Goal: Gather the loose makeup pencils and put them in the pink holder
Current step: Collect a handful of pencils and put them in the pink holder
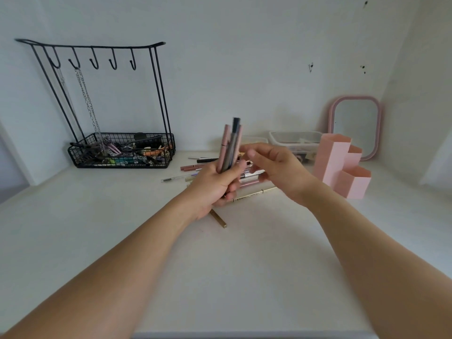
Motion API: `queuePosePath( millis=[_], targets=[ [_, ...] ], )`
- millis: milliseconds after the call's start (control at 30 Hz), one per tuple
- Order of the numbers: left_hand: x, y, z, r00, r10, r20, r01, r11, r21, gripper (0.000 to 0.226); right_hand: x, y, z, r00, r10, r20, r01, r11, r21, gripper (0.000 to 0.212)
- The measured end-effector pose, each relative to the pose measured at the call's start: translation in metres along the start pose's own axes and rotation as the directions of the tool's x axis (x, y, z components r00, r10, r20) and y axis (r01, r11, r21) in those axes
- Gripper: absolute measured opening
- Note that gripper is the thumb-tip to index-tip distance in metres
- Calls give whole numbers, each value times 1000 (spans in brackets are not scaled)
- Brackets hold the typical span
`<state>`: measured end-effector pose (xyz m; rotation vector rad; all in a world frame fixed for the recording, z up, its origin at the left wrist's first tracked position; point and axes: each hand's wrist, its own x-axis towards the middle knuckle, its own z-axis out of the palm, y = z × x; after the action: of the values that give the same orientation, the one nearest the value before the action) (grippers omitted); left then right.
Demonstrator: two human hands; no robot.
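While left grip (215,184) clasps upright pencils (231,145), holder (340,165) apparently rightward

Left arm (117,260): bare from lower frame edge to wrist; no sleeve, no cuff.
Right arm (381,245): bare likewise along the whole visible length; no sleeve.
Left hand (215,184): ungloved; no ring visible on the parts facing the camera; no watch or band at the wrist.
Right hand (276,165): ungloved; short, unpainted thumbnail showing; no ring seen; wrist without watch or bracelet.
Clothing: none in view on either limb.
Markings: no tattoos, plasters or writing visible on either forearm.
Detail limit: fingertips slightly blurred, so finer nail detail unclear.
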<state>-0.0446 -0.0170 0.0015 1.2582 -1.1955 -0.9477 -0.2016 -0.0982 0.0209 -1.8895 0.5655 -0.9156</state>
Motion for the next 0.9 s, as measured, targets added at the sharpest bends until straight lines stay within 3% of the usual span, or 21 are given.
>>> queuePosePath(
  millis=[33,100,167,400,667,900],
  targets=[
    [1,0,-3,999,12,-33,-13,999,-39,26,2,5,-3,998,-18,-56,7,981,-192,25],
    [5,2,-9,994,17,-106,-30,991,-130,29,5,18,-9,995,-32,-91,-22,842,-540,23],
    [7,4,-15,986,-16,-166,-19,979,-203,33,5,30,-11,995,-1,-100,-66,742,-667,21],
    [6,6,-23,975,-108,-194,63,972,-226,35,3,35,-5,992,44,-118,-116,680,-724,8],
    [7,-1,-19,975,-98,-198,73,989,-128,45,6,39,-10,971,145,-189,-238,578,-781,14],
    [10,-3,-18,980,-93,-177,52,974,-221,40,5,34,-16,970,181,-162,-241,631,-737,10]
  ],
)
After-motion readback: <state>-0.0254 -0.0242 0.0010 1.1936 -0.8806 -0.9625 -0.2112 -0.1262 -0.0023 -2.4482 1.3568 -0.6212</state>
